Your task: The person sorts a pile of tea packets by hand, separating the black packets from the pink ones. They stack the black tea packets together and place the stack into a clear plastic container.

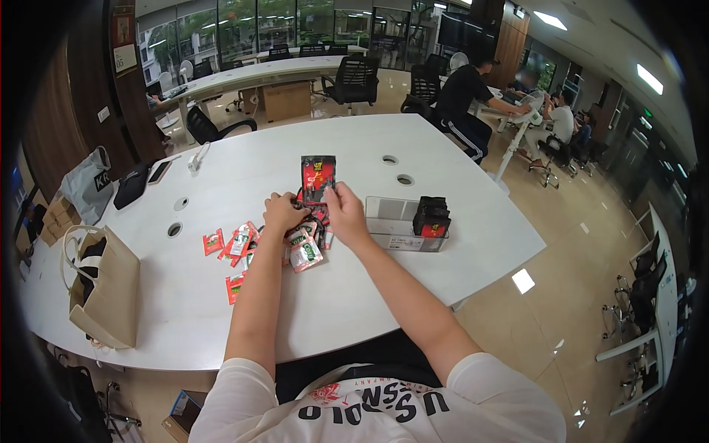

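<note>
My right hand (346, 214) pinches the lower right edge of a black and red coffee sachet (318, 177), which stands upright above the table. Beside it, my left hand (284, 213) is closed with its fingers bent at the sachet's lower left; what they hold is hidden. Just below my hands lies a pile of red, green and silver sachets (306, 255), with more dark sachets partly covered between the hands. A few loose red sachets (213, 242) are scattered left of my left forearm. To the right, a clear divided box (391, 210) holds a stack of black coffee sachets (431, 215).
A cream tote bag (111, 288) stands at the table's left edge. Behind it are a grey bag (85, 188), a black pouch (131, 184), a phone (159, 172) and a white charger (196, 159). Office chairs and a seated person (465, 100) are beyond the white table (354, 303).
</note>
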A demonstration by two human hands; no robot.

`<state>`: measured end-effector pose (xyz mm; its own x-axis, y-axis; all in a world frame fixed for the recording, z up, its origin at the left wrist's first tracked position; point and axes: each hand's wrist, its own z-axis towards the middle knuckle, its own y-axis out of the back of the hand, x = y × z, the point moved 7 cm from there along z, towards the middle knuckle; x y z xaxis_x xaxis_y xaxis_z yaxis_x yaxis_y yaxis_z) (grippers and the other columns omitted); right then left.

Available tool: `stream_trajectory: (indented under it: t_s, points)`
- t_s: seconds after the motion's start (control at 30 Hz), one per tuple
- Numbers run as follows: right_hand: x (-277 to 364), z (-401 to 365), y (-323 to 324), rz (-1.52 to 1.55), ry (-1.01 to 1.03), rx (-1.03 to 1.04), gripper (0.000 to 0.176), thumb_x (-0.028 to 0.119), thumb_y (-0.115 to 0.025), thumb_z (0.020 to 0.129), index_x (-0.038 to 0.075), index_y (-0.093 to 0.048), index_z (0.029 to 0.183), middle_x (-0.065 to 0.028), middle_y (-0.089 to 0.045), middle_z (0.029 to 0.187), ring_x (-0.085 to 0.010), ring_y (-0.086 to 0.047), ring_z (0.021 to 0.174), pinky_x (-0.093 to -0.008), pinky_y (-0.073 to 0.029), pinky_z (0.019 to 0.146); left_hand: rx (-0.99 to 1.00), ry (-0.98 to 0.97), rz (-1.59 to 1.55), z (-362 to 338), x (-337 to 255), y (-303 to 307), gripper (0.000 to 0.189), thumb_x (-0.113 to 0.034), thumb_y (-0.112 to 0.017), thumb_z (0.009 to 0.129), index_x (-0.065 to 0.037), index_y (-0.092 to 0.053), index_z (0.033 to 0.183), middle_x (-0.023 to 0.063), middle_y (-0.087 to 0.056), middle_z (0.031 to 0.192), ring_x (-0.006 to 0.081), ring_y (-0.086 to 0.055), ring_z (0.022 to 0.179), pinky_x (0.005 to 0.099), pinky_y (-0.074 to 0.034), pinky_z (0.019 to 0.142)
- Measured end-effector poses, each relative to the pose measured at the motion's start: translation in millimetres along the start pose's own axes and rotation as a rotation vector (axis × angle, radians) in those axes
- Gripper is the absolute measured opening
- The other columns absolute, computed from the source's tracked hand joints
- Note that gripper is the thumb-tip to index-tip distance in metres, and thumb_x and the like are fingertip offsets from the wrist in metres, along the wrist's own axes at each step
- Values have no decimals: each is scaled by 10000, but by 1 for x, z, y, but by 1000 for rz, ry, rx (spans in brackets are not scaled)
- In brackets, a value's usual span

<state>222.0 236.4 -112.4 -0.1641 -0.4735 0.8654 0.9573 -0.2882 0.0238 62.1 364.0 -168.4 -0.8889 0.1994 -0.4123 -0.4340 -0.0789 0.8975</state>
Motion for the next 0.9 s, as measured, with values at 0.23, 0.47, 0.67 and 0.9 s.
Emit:
stream_trajectory:
  t_s: [0.23, 0.47, 0.67, 0.9]
  points:
    - [-88, -6, -16, -160, 79, -66, 286, 243, -568, 1097, 30, -522, 912, -37, -543, 737, -78, -521, 646, -257, -451, 612, -150, -78, -299, 37, 37, -4, 495, -139, -845, 749, -52, -666, 1202, 249, -629, 1172, 430, -666, 1036, 473, -561, 936]
    - [-120, 5, -2, 93, -233, -84, 329, 318, -580, 1091, 49, -558, 902, -20, -609, 748, -91, -560, 637, -297, -469, 572, 192, -21, -983, 28, 17, 30, 151, 8, -668, 969, -53, -542, 912, 17, -636, 906, 116, -611, 685, 300, -565, 637]
    - [-119, -4, -4, 465, -505, -4, 280, 378, -559, 1096, 100, -582, 1070, -52, -691, 896, -141, -691, 770, -317, -571, 693, 342, -186, -1008, 8, -21, 28, 149, 11, -688, 964, -69, -568, 999, 24, -604, 958, 118, -627, 821, 250, -600, 685]
    - [-117, -5, -2, 573, -533, 9, 280, 343, -540, 1104, 69, -579, 1149, -102, -701, 995, -195, -715, 858, -367, -612, 764, 347, -193, -979, 0, -27, 31, 325, -20, -766, 916, -86, -570, 1166, 25, -622, 966, 110, -623, 818, 264, -571, 711]
